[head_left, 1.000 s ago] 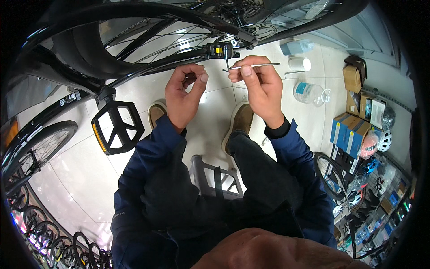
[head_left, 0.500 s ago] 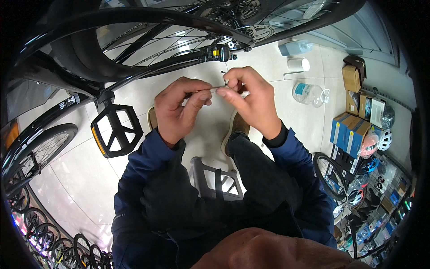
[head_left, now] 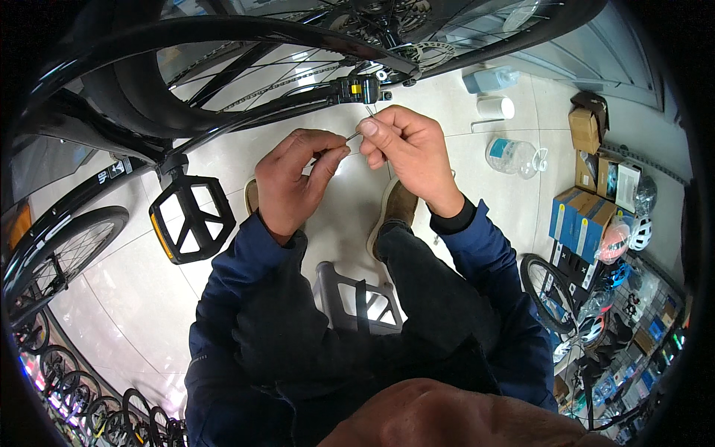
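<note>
My left hand (head_left: pixel 295 179) pinches one end of a thin, silvery, wire-like piece (head_left: pixel 353 137) between thumb and fingertips. My right hand (head_left: pixel 410 158) closes its thumb and curled fingers around the same spot, hiding much of the piece. A slim metallic length (head_left: pixel 369 110) sticks up past the right fingertips, toward the black brake caliper (head_left: pixel 357 89) with a yellow insert. Whether both lengths are one piece, I cannot tell. The caliper sits on the black bicycle frame (head_left: pixel 246 123), just beyond my hands.
A pedal (head_left: pixel 192 218) juts out at the left. On the floor at right lie a plastic jug (head_left: pixel 514 157), a white roll (head_left: pixel 495 108), an L-shaped hex key (head_left: pixel 488 121) and a clear bottle (head_left: pixel 489 79). A grey step stool (head_left: pixel 346 298) stands between my legs; boxes (head_left: pixel 581 223) line the right.
My right hand has turned and shifted slightly left, its thumb now pointing up toward the caliper. The slim length above it reaches closer to the caliper. My left hand stays nearly in place.
</note>
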Tool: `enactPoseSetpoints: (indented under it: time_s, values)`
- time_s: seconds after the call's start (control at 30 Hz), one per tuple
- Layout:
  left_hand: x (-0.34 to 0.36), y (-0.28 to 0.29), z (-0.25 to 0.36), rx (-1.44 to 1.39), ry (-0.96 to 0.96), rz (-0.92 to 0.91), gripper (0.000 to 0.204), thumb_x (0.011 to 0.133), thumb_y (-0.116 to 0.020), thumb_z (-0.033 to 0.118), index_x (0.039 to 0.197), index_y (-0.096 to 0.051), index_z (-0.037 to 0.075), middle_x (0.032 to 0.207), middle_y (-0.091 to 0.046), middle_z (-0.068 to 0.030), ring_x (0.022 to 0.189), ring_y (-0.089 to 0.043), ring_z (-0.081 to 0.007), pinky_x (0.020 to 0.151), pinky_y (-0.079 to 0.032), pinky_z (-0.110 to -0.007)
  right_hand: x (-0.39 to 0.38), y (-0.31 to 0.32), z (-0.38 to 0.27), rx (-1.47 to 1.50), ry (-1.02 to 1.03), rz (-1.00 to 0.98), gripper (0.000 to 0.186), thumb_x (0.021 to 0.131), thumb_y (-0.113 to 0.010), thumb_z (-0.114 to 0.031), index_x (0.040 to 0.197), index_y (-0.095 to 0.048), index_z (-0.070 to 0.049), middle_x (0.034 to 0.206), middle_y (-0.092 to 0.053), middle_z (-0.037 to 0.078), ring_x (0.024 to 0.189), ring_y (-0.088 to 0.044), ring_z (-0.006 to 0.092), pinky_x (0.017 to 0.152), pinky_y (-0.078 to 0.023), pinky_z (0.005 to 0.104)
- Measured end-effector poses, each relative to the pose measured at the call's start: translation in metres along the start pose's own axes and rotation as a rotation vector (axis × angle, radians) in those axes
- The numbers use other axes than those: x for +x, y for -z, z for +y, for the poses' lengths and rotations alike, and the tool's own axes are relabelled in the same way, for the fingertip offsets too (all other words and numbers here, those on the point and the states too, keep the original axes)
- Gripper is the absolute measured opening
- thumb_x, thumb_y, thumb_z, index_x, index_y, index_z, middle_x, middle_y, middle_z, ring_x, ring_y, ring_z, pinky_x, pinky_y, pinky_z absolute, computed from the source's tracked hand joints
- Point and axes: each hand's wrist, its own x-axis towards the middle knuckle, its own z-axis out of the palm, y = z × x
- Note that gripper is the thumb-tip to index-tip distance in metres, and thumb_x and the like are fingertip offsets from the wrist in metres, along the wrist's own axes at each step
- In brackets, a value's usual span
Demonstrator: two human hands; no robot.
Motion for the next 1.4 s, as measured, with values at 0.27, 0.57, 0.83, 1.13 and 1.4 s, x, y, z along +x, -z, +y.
enactPoseSetpoints:
  time_s: [0.27, 0.57, 0.83, 1.13, 1.4]
  values:
    - [0.003, -0.003, -0.001, 0.007, 0.017, 0.087, 0.014, 0.088, -0.076, 0.0, 0.102, -0.071, 0.001, 0.096, -0.072, -0.0107, 0.083, -0.069, -0.0167, 0.072, -0.055, -0.027, 0.005, -0.006, 0.002, 0.023, -0.009, 0.038, 0.025, 0.102, -0.065, -0.024, 0.095, -0.067, 0.0, 0.078, -0.069, 0.004, 0.063, -0.061, 0.0085, 0.059, -0.05, 0.0227]
    - [0.006, 0.001, -0.002, 0.035, -0.056, 0.199, 0.019, 0.084, -0.077, -0.003, 0.101, -0.07, 0.001, 0.096, -0.072, -0.0118, 0.082, -0.071, -0.0207, 0.072, -0.057, -0.028, 0.004, -0.018, 0.009, 0.25, -0.106, 0.055, 0.032, 0.103, -0.062, -0.033, 0.1, -0.067, -0.002, 0.08, -0.068, 0.004, 0.065, -0.062, 0.0108, 0.062, -0.052, 0.0251]
    - [0.006, 0.001, -0.005, 0.018, -0.059, 0.225, 0.019, 0.085, -0.077, -0.003, 0.101, -0.07, 0.002, 0.096, -0.072, -0.0115, 0.083, -0.07, -0.0196, 0.072, -0.056, -0.028, 0.006, -0.018, 0.012, 0.296, -0.126, 0.039, 0.031, 0.104, -0.06, -0.032, 0.103, -0.067, -0.002, 0.081, -0.067, 0.004, 0.065, -0.061, 0.0103, 0.064, -0.053, 0.0259]
    - [0.003, 0.0, -0.008, -0.03, -0.022, 0.202, 0.017, 0.085, -0.077, -0.002, 0.1, -0.07, 0.001, 0.095, -0.072, -0.011, 0.08, -0.069, -0.0178, 0.071, -0.055, -0.027, 0.008, -0.016, 0.014, 0.288, -0.114, 0.026, 0.028, 0.104, -0.062, -0.03, 0.099, -0.067, -0.003, 0.081, -0.067, 0.003, 0.065, -0.06, 0.0101, 0.063, -0.053, 0.0256]
    - [0.003, 0.0, -0.008, -0.018, -0.038, 0.185, 0.016, 0.086, -0.077, -0.001, 0.1, -0.069, 0.001, 0.094, -0.072, -0.0106, 0.079, -0.068, -0.0172, 0.071, -0.055, -0.027, 0.008, -0.015, 0.013, 0.293, -0.127, 0.013, 0.025, 0.103, -0.063, -0.028, 0.098, -0.067, -0.003, 0.08, -0.068, 0.003, 0.065, -0.061, 0.0104, 0.063, -0.052, 0.0255]
